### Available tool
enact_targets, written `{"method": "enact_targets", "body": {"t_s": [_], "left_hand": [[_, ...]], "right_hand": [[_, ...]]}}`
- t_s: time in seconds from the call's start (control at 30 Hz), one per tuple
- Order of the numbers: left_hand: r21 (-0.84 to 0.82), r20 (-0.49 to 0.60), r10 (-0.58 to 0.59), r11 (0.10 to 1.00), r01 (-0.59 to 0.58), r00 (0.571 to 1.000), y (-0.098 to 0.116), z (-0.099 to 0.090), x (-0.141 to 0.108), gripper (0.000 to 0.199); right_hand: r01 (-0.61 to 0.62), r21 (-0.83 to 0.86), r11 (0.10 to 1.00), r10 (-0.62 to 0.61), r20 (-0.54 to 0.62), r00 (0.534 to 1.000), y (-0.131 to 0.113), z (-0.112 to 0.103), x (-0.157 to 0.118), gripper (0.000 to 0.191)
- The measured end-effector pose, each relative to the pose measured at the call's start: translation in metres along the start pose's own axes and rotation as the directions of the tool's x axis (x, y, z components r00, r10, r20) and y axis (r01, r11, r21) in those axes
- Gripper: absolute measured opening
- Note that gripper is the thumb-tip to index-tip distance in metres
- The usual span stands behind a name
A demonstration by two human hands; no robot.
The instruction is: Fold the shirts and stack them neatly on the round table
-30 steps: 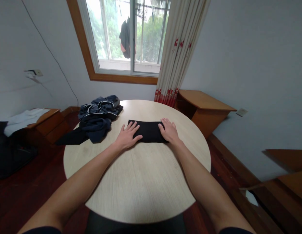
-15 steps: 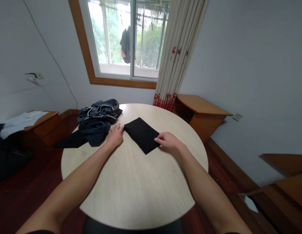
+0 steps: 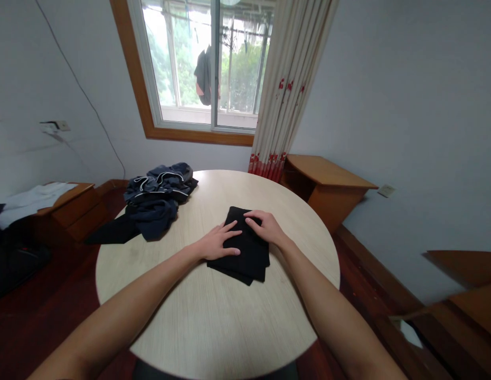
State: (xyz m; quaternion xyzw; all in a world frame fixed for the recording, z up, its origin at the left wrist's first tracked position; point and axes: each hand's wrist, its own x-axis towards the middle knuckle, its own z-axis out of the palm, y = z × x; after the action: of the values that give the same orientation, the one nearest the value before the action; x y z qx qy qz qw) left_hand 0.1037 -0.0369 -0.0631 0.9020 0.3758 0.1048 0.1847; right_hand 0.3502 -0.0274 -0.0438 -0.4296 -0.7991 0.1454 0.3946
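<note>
Nearest, two bare forearms [image 3: 150,301] reach over one round bench [image 3: 229,327], and two hands rest on one black cloth [image 3: 245,261], which lies folded flat about the middle of the bench, its lower corners staggered toward the near rim. The left hand [image 3: 216,245] has its grip released, fingers spread on the cloth; the right hand [image 3: 268,228] curves over the cloth's far right part, and from this angle I cannot tell whether its grip pinches a layer or only rests there. The step in hand looks like smoothing the layers; it should go best with light, even pressure, one hand anchoring while the other squares the staggered corners, so that nothing creases or skids on the bench. Farther off, one heap of dark clothes [image 3: 160,184] sits at the bench's far left rim, partly overhanging it. Beyond the bench to the left stands one drawer cabinet [image 3: 83,211]; beyond it to the right, one wooden cabinet [image 3: 330,174]. Behind the bench are one patterned curtain [image 3: 287,105] and one window [image 3: 214,68], with one dark garment [image 3: 205,74] hanging outside
</note>
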Motion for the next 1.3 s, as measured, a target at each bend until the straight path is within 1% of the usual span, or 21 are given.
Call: {"method": "enact_targets", "body": {"t_s": [0.03,0.07,0.1,0.13,0.2,0.27,0.3,0.33,0.37,0.43,0.53,0.63,0.7,0.77,0.93,1.03,1.1,1.13,1.2,1.23,1.3], "left_hand": [[0.004,0.023,0.017,1.000,-0.017,1.000,-0.005,-0.003,0.002,0.077],[0.017,0.032,0.000,1.000,-0.001,0.999,-0.012,-0.007,0.003,0.076],[0.041,0.019,-0.048,0.998,0.048,0.999,-0.019,-0.013,0.003,0.074],[0.075,-0.021,-0.116,0.990,0.117,0.993,-0.025,-0.018,0.003,0.071],[0.157,-0.166,-0.238,0.952,0.264,0.957,-0.034,-0.028,0.000,0.058],[0.220,-0.310,-0.290,0.905,0.365,0.905,-0.030,-0.031,-0.005,0.044],[0.235,-0.348,-0.291,0.893,0.384,0.891,-0.024,-0.029,-0.006,0.042],[0.244,-0.356,-0.283,0.892,0.381,0.891,-0.014,-0.025,-0.008,0.043],[0.251,-0.337,-0.268,0.898,0.361,0.902,-0.003,-0.019,-0.008,0.045],[0.278,-0.269,-0.217,0.915,0.292,0.938,0.019,-0.004,-0.008,0.053],[0.326,-0.178,-0.129,0.928,0.182,0.976,0.044,0.013,-0.006,0.065],[0.312,-0.117,-0.056,0.946,0.090,0.992,0.049,0.016,-0.006,0.067],[0.293,-0.108,-0.032,0.954,0.062,0.994,0.044,0.014,-0.007,0.066],[0.284,-0.124,-0.032,0.957,0.066,0.992,0.034,0.011,-0.008,0.064],[0.286,-0.199,-0.049,0.952,0.106,0.979,-0.001,0.005,-0.006,0.059],[0.286,-0.217,-0.113,0.942,0.174,0.970,-0.021,-0.001,-0.001,0.062],[0.272,-0.215,-0.177,0.934,0.233,0.961,-0.033,-0.006,0.004,0.066],[0.260,-0.214,-0.210,0.929,0.263,0.954,-0.038,-0.008,0.006,0.068],[0.232,-0.222,-0.278,0.916,0.327,0.935,-0.048,-0.011,0.009,0.071],[0.218,-0.230,-0.310,0.907,0.359,0.923,-0.052,-0.013,0.010,0.072],[0.190,-0.256,-0.373,0.885,0.425,0.892,-0.060,-0.013,0.011,0.071]], "right_hand": [[0.018,-0.040,0.999,-0.016,0.053,0.998,0.004,0.001,-0.001,0.031],[0.026,-0.083,0.996,-0.016,0.114,0.993,0.007,0.002,-0.002,0.034],[0.018,-0.137,0.990,0.006,0.168,0.986,0.010,0.003,-0.003,0.038],[-0.007,-0.201,0.980,0.050,0.212,0.976,0.012,0.004,-0.004,0.043],[-0.085,-0.336,0.938,0.176,0.249,0.952,0.012,0.005,-0.006,0.050],[-0.161,-0.445,0.881,0.280,0.216,0.935,0.007,0.006,-0.005,0.054],[-0.180,-0.481,0.858,0.300,0.186,0.936,0.004,0.007,-0.004,0.054],[-0.181,-0.503,0.845,0.294,0.154,0.943,-0.001,0.009,-0.003,0.053],[-0.168,-0.514,0.841,0.269,0.129,0.954,-0.005,0.012,-0.001,0.051],[-0.103,-0.508,0.855,0.194,0.128,0.973,-0.012,0.018,0.003,0.047],[0.004,-0.459,0.889,0.112,0.226,0.968,-0.016,0.028,0.009,0.047],[0.019,-0.432,0.902,0.130,0.313,0.941,-0.010,0.034,0.012,0.050],[-0.021,-0.446,0.895,0.193,0.342,0.920,-0.002,0.033,0.014,0.052],[-0.079,-0.487,0.870,0.270,0.336,0.903,0.007,0.032,0.015,0.056],[-0.227,-0.573,0.788,0.428,0.243,0.871,0.020,0.026,0.019,0.067],[-0.311,-0.604,0.734,0.498,0.167,0.851,0.020,0.023,0.017,0.070],[-0.323,-0.634,0.703,0.505,0.126,0.854,0.017,0.020,0.013,0.070],[-0.290,-0.647,0.705,0.474,0.125,0.872,0.015,0.019,0.011,0.069],[-0.127,-0.642,0.756,0.330,0.206,0.921,0.009,0.017,0.006,0.069],[-0.024,-0.612,0.791,0.242,0.277,0.930,0.007,0.016,0.004,0.069],[0.122,-0.514,0.849,0.115,0.406,0.907,0.004,0.015,0.002,0.069]]}}
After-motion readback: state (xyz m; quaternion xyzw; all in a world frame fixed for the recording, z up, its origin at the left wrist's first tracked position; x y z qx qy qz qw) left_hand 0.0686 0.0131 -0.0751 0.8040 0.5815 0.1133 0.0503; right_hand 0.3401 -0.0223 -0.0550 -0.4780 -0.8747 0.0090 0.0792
